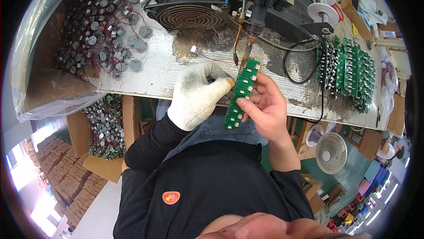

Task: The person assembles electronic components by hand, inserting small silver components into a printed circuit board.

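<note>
My right hand, bare, grips a long green circuit board strip by its right edge, tilted, with several small white connectors along it. My left hand, in a white work glove, is closed in a pinch at the strip's left edge; what its fingertips hold is hidden. Just above the strip's upper end points the tip of a fixed soldering iron, with a thin feed tube beside it. A small silver cylindrical part with thin red wire lies on the bench beyond my left hand.
A pile of round silver parts with red wires fills the bench's left side. A black fan and solder spools stand at the back. Stacked circuit boards lie right, past a black cable. An open carton sits below left.
</note>
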